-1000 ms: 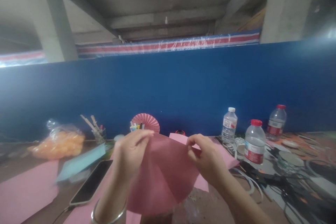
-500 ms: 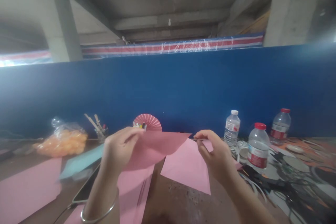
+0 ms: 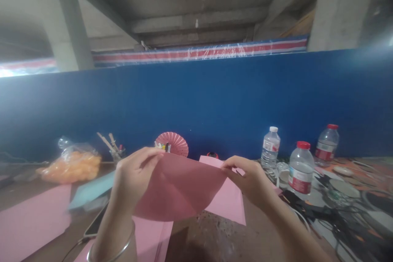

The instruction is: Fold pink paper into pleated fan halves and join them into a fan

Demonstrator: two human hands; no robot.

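Between my two hands hangs a pink sheet of paper (image 3: 181, 190) with a curved lower edge and a faint crease, held above the table. My left hand (image 3: 135, 174), with a silver bangle at the wrist, pinches its upper left corner. At the upper right corner my right hand (image 3: 244, 178) closes thumb and fingers on the paper. Other pink paper (image 3: 225, 202) lies behind and below the right hand. More pink paper (image 3: 153, 239) rests under the held sheet, and a phone (image 3: 95, 223) is partly hidden by my left forearm.
A pleated pink paper fan (image 3: 175, 143) stands by some pens. To the left are a bag of orange pieces (image 3: 73, 166), a light-blue sheet (image 3: 90, 190) and pink paper (image 3: 37, 221). Bottles (image 3: 301, 170) and tangled cables (image 3: 340, 229) crowd the right. A blue partition (image 3: 196, 102) closes the back.
My right hand came off the sheet's right end half a second ago, fingers apart, and now grips its corner. The sheet swung up flatter, then dropped down again. My left hand kept its hold, shifting left.
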